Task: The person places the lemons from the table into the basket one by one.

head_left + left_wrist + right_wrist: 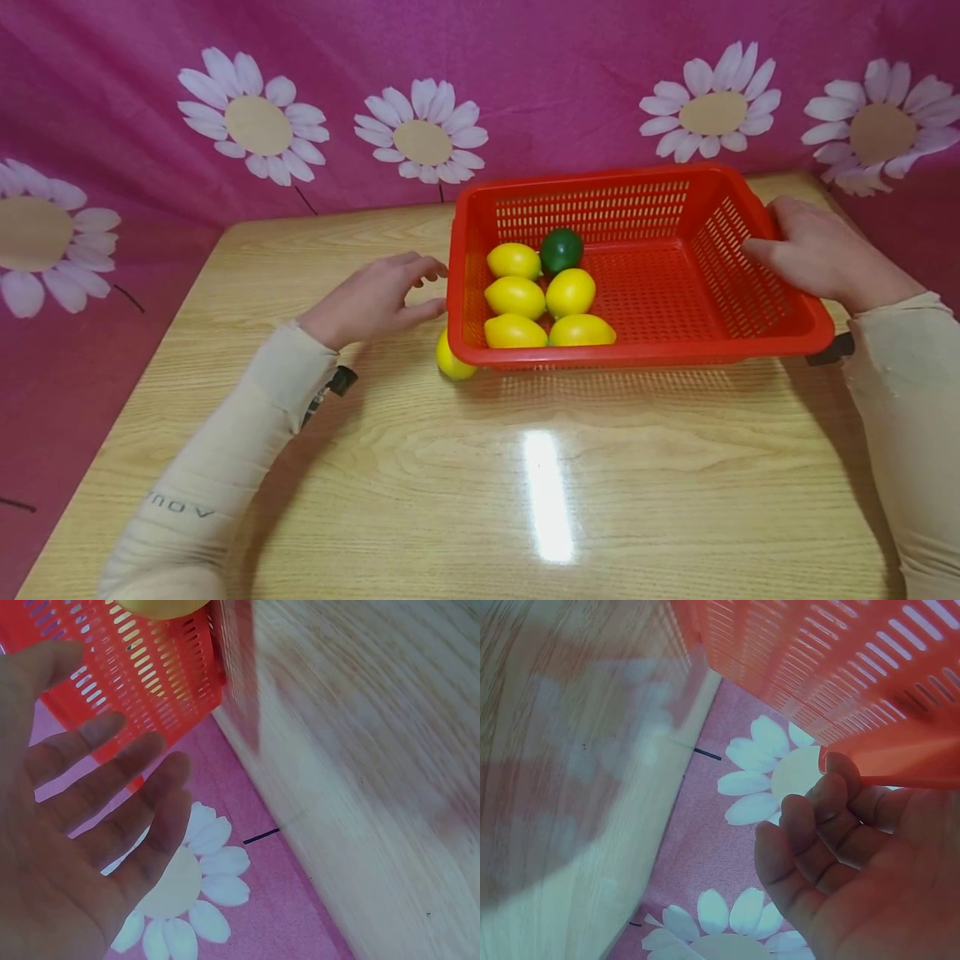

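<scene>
A red plastic basket [637, 354] with slotted walls is in front of me in the head view. Several yellow lemons [514, 297] and one dark green round fruit [561, 250] lie gathered in its left half. Another lemon [453, 357] is outside, partly hidden by the front left corner. My right hand [813, 250] grips the right rim, thumb on top; the right wrist view shows its fingers [799, 825] curled below the rim. At the left end, my left hand [375, 300] has relaxed, slightly bent fingers with the tips right by the rim. Nothing is in its palm [67, 847].
The basket is over the back right part of a light wooden table [360, 500]. Directly behind the table's back edge hangs a magenta cloth [540, 58] with large white daisies. A bright light reflection falls on the tabletop in front.
</scene>
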A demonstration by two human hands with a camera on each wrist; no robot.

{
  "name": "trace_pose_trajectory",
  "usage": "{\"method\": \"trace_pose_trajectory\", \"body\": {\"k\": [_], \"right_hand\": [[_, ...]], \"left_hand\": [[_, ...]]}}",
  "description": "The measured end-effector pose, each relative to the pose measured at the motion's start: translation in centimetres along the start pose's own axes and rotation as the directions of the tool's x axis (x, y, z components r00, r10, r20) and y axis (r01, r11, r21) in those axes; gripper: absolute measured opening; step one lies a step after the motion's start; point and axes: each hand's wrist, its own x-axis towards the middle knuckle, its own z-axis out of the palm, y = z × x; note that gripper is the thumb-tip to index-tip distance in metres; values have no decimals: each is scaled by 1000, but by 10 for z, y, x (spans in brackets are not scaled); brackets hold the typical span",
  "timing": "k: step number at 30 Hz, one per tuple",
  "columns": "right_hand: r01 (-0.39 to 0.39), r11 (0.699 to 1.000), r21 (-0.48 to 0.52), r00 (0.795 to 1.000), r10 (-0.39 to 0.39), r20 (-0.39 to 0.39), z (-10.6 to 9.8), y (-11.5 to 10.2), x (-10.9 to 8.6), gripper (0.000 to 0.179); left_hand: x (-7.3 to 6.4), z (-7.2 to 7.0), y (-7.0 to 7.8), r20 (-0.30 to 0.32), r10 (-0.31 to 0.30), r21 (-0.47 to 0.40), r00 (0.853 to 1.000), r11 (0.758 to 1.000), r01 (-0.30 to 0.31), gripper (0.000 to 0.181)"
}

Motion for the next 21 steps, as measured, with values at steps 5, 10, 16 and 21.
{"method": "trace_pose_trajectory", "body": {"k": [5, 10, 16, 21], "right_hand": [[-5, 1000, 3, 1000, 5, 4, 0, 0, 0, 55], [-6, 1000, 6, 1000, 6, 5, 0, 0, 0, 55], [-9, 1000, 9, 1000, 9, 7, 0, 0, 0, 56], [-10, 1000, 7, 1000, 10, 3, 0, 1, 1, 56]], "left_hand": [[1, 2, 2, 12, -4, -22, 1000, 1000, 4, 51], [0, 4, 3, 55, -24, -33, 998, 999, 25, 56], [1, 7, 2, 106, 8, -62, 994, 998, -1, 61], [2, 12, 3, 168, 24, -65, 985, 998, -13, 67]]}}
